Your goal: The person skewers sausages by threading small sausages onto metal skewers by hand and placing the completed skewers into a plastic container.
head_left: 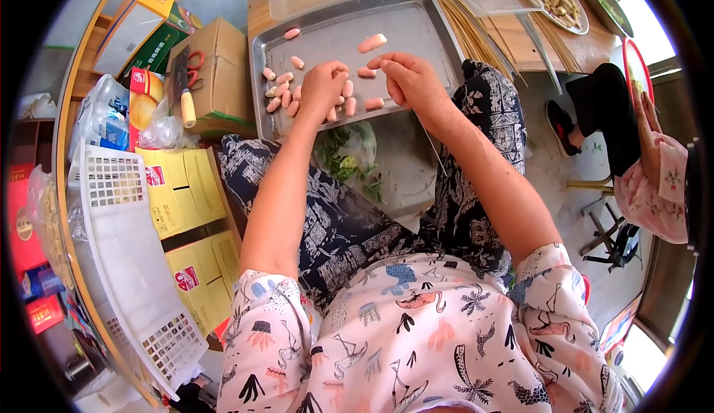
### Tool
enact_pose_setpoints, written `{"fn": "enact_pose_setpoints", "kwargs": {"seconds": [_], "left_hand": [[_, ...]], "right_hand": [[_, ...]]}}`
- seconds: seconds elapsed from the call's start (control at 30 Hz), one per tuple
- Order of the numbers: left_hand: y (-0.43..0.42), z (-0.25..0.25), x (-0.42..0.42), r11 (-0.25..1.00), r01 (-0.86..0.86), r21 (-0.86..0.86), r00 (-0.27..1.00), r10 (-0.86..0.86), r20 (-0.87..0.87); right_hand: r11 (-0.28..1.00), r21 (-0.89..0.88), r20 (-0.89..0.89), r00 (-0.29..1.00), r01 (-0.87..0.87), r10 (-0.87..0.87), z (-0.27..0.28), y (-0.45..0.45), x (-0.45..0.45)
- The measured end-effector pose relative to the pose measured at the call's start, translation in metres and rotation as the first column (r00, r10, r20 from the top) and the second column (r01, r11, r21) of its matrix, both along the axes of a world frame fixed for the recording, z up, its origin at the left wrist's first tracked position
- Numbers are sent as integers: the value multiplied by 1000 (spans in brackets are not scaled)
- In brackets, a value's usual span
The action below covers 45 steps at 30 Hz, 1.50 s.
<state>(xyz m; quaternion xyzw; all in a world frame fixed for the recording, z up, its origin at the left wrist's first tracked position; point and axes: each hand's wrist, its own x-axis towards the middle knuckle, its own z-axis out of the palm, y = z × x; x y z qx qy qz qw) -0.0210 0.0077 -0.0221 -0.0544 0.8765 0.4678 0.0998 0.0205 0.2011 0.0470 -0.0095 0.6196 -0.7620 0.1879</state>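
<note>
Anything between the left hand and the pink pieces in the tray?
Nothing visible. The left hand is right by pink pieces in the tray, with no cover between; what lies directly beneath it is hidden.

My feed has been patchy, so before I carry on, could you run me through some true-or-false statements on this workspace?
1. Pink sausages lie in the metal tray. True.
2. The bundle of thin skewers is left of the tray in the view. False: it is on the right.
3. The left hand and right hand are both over the tray. True.
4. The knife has a red handle. False: its handle is yellow.
</note>
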Motion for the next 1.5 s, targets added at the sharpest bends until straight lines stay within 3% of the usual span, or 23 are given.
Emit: {"fn": "enact_pose_setpoints", "kwargs": {"seconds": [0.03, 0.1, 0.13, 0.23, 0.47, 0.63, 0.77, 0.8, 0.83, 0.87, 0.9, 0.93, 0.97, 1.0, 1.07, 1.17, 1.5], "left_hand": [[-2, -11, 0, 1000, 1, -1, 1000, -1, 1], [-7, -40, -4, 890, 139, -434, 926, -273, -262], [-8, -55, -6, 871, 137, -472, 880, -325, -345], [6, -42, 13, 780, 99, -617, 873, -366, -323], [15, -31, 16, 803, 169, -572, 890, -374, -262], [17, -41, 15, 750, 39, -660, 877, -342, -338], [12, -48, -1, 800, 5, -600, 919, -241, -313], [9, -46, -9, 946, -42, -322, 968, -41, -246], [5, -45, -14, 991, -134, -22, 985, 131, -115], [5, -27, -14, 941, -212, 263, 975, 186, 121], [0, -23, -16, 941, -216, 262, 975, 191, 118], [-6, -18, -17, 808, -258, 530, 964, 175, 202], [-12, -12, -17, 599, -299, 743, 952, 134, 275], [-18, -5, -15, 600, -301, 741, 952, 140, 273], [-27, 3, -10, 349, -323, 880, 937, -13, 349], [-31, 2, -8, 301, -367, 880, 930, 105, 352], [-34, 10, -5, 256, -327, 910, 943, 155, 295]], "right_hand": [[1000, -4, -4, 1000, -2, 2, 1, 1, 0], [1000, -8, -6, 1000, -1, 1, 3, 4, 2], [1000, -17, -7, 1000, 6, -6, 4, 4, 2], [1000, 6, -7, 1000, 23, -23, 5, 1, 4], [1000, -8, 8, 1000, 24, -24, 3, 2, 4], [1000, -1, 8, 1000, 10, -10, 3, 2, 3], [998, 69, -19, 1000, -2, 3, -1, -1, 3], [997, 72, -21, 1000, -2, 4, 0, -1, 3], [995, 98, -21, 999, -23, 26, 3, 0, 4], [991, 123, -20, 999, -46, 48, 4, 1, 4], [991, 121, -23, 998, -50, 53, 3, 1, 4], [991, 114, -22, 997, -73, 76, 2, 2, 3], [990, 106, -21, 995, -96, 99, 1, 2, 3], [990, 102, -23, 994, -101, 104, 0, 1, 3], [977, 154, -38, 987, -150, 157, -1, 0, 4], [973, 142, -96, 976, -184, 198, -16, -5, 2], [951, 202, -17, 970, -235, 243, -9, -8, 4]]}}
